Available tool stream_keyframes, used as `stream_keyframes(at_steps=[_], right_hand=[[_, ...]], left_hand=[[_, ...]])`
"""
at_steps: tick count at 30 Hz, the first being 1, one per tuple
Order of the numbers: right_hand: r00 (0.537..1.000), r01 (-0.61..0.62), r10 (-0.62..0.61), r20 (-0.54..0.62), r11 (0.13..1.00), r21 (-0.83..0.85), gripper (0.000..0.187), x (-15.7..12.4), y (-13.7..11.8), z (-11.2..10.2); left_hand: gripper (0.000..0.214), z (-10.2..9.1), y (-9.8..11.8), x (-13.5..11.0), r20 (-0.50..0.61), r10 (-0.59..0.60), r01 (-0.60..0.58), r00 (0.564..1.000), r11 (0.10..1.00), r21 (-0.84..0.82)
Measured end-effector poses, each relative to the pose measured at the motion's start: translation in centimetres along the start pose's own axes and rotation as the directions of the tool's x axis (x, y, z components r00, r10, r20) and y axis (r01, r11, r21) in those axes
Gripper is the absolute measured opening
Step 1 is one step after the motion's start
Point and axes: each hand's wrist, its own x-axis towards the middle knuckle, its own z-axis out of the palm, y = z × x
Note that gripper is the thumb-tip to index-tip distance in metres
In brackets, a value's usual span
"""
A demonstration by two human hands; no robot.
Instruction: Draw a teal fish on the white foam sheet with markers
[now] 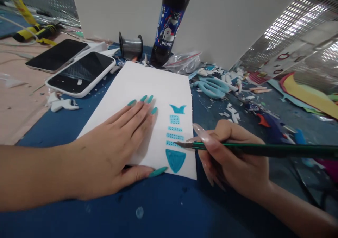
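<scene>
My left hand (124, 136) lies flat on a white sheet (158, 83), its fingers stretched out and the thumb near the front edge. On the sheet's right side is a teal fish drawing (175, 160), made of a tail, a dotted block, several dotted bands and a solid rounded triangle. My right hand (232, 150) pinches a thin green-handled tool (253, 149) with a narrow metal blade-like tip. That tip meets the sheet at the lowest dotted band, just above the solid triangle.
Two phones (81, 72) rest at the left. Behind the sheet stand a spool (131, 46) and a Pepsi bottle (170, 26). Light blue scissors (212, 86) lie among white scraps at the right. A blue mat (111, 217) covers the table's front.
</scene>
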Motion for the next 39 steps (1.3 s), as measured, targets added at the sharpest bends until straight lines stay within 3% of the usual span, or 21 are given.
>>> stream_keyframes(at_steps=[8, 12, 17, 21, 27, 33, 39], right_hand=[[0.978, -0.207, 0.209, -0.014, 0.976, 0.06, 0.031, 0.9, -0.8, -0.3], [0.985, -0.163, 0.154, 0.083, 0.979, 0.121, 0.024, 0.7, -0.8, -0.5], [0.989, -0.065, 0.058, 0.136, 0.997, 0.043, 0.03, 0.3, -1.2, -0.3], [0.988, 0.042, -0.037, 0.153, 0.999, -0.03, 0.016, -0.3, -1.3, -0.1], [0.976, 0.056, -0.046, 0.214, 0.998, -0.043, 0.011, -1.0, -1.1, 0.5], [0.966, 0.119, -0.108, 0.235, 0.992, -0.036, 0.006, -1.0, -0.6, 0.8], [0.933, 0.274, -0.25, 0.258, 0.96, -0.06, 0.022, -0.5, -0.4, 0.7]], left_hand=[[0.086, 0.3, -0.3, -0.1, -0.005, 0.007, -0.007, 1.0, 1.0, 0.011], [0.073, -0.2, 0.4, -0.1, -0.105, -0.024, 0.027, 0.994, 0.999, 0.027], [0.058, -0.6, 1.2, 0.1, -0.286, -0.03, 0.044, 0.958, 0.998, 0.043], [0.041, -0.5, 1.1, 0.3, -0.318, 0.01, 0.011, 0.948, 0.998, 0.065], [0.02, -1.1, 1.1, 1.1, -0.386, 0.107, -0.102, 0.916, 0.994, 0.032], [0.02, -1.2, 1.3, 1.3, -0.402, 0.102, -0.111, 0.91, 0.994, 0.0], [0.02, -0.8, 1.3, 0.9, -0.407, 0.071, -0.102, 0.911, 0.993, -0.054]])
